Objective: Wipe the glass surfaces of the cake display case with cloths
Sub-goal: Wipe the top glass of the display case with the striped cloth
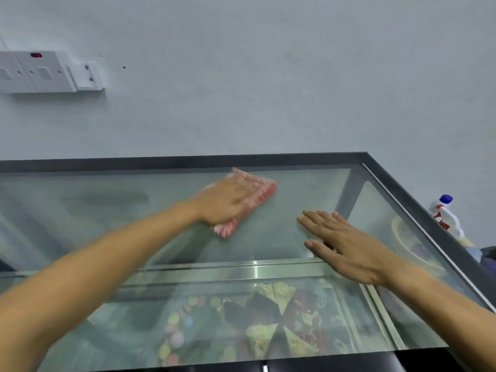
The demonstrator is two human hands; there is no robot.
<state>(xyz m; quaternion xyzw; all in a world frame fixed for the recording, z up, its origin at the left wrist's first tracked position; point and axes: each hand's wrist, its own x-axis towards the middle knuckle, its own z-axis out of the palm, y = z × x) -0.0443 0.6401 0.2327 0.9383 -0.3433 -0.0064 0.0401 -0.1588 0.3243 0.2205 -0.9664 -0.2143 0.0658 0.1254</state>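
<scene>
Your pink cloth (248, 204) lies flat on the glass top (281, 237) of the cake display case (418, 208), near the far edge of the glass, close to the wall (268, 76). Your left hand (222, 201) rests on top of the cloth and presses it down on the glass; the hand is blurry, so you cannot tell just how the fingers lie, but they seem laid flat over the cloth. Your right hand (346, 247) is just to the right of the cloth, apart from it. Its fingers are straight and a little spread, palm down, and it holds nothing; whether it touches the glass or floats just over it is hard to tell. Under the glass, nearer to you than the cloth, you can see cake slices (273, 320) set in a ring, and small round colorful sweets (174, 334) to their left. A metal bar (228, 272) runs across inside the case, between the cloth and the cakes. Past the right side of the case stands a spray bottle (447, 213) with a blue cap. On the wall, up and far to the left of the cloth, there are white switches (45, 72).
</scene>
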